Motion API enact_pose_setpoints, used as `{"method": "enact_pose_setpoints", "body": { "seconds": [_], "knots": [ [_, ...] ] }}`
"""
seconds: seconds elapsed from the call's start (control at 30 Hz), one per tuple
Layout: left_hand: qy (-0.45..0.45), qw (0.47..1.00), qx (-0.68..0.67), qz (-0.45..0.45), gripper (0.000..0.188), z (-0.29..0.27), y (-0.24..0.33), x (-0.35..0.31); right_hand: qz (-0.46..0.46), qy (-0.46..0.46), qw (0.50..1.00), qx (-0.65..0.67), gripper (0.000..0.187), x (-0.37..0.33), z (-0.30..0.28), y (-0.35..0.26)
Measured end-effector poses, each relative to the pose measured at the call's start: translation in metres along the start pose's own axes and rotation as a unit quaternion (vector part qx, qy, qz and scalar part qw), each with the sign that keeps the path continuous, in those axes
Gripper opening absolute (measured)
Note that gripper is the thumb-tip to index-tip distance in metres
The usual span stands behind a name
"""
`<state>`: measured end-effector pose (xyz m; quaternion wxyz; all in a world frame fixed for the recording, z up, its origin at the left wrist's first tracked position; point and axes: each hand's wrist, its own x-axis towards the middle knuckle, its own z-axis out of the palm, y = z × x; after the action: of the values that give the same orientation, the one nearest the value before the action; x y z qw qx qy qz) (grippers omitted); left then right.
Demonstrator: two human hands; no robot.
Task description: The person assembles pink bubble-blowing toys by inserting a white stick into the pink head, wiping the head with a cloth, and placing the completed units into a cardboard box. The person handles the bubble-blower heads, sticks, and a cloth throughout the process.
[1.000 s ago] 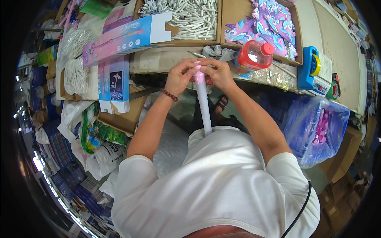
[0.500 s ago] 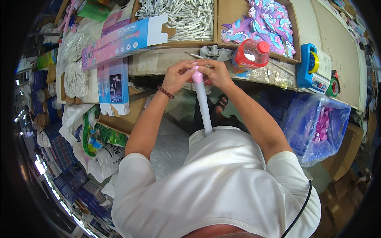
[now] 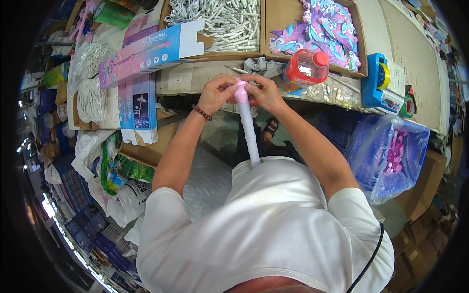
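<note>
Between my hands is a toy wand with a long white tube (image 3: 249, 129) and a pink plastic end piece (image 3: 241, 93). Its white end rests against my white shirt, while the pink end points toward the bench. My left hand (image 3: 218, 93) pinches the pink piece from the left, a beaded bracelet on its wrist. On the other side, my right hand (image 3: 266, 92) has thumb and fingers closed on the same pink piece. The fingertips meet at its top and cover part of it.
Ahead on the bench (image 3: 183, 80) are a box of white stick-like parts (image 3: 234, 29) and a box of pink-and-blue decorations (image 3: 325, 31). A red-capped bottle (image 3: 305, 68), tape dispenser (image 3: 381, 83) and printed cartons (image 3: 146, 51) stand nearby. A plastic-lined blue crate (image 3: 376, 161) holds pink parts at right.
Both hands keep hold of the pink piece, with only small shifts of the fingers. The whole view has moved slightly; nothing was let go.
</note>
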<state>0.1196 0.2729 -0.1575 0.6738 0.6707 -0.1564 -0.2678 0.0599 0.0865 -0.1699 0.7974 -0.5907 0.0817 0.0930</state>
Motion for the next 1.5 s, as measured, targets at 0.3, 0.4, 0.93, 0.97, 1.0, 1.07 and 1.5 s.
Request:
{"method": "enact_pose_setpoints", "body": {
  "seconds": [0.3, 0.4, 0.93, 0.97, 1.0, 1.07, 1.5],
  "knots": [
    [-0.015, 1.000, -0.008, -0.025, 0.016, 0.005, 0.018, 0.000, 0.018, 0.007, 1.000, -0.024, 0.036, -0.002, 0.002, -0.011],
    [-0.017, 1.000, -0.005, 0.008, 0.018, 0.002, 0.014, -0.002, 0.021, -0.013, 0.999, -0.027, 0.035, -0.002, 0.001, -0.011],
    [-0.053, 0.996, -0.059, 0.027, 0.011, -0.005, 0.004, -0.006, -0.075, 0.027, 0.997, 0.016, 0.017, -0.004, 0.013, 0.005],
    [-0.053, 0.996, -0.058, 0.046, 0.011, -0.005, 0.002, -0.006, -0.062, 0.026, 0.998, 0.014, 0.016, -0.003, 0.014, 0.007],
    [-0.046, 0.997, -0.057, 0.035, 0.011, -0.005, 0.001, -0.007, -0.050, 0.025, 0.998, 0.012, 0.016, -0.003, 0.014, 0.009],
    [-0.030, 0.998, -0.054, 0.013, 0.013, -0.006, 0.001, -0.009, -0.061, 0.027, 0.998, 0.020, 0.018, -0.006, 0.017, 0.004],
    [-0.081, 0.997, 0.005, -0.010, 0.023, -0.018, 0.010, -0.006, 0.043, 0.030, 0.999, 0.014, 0.020, -0.010, 0.019, -0.007]
  ]
}}
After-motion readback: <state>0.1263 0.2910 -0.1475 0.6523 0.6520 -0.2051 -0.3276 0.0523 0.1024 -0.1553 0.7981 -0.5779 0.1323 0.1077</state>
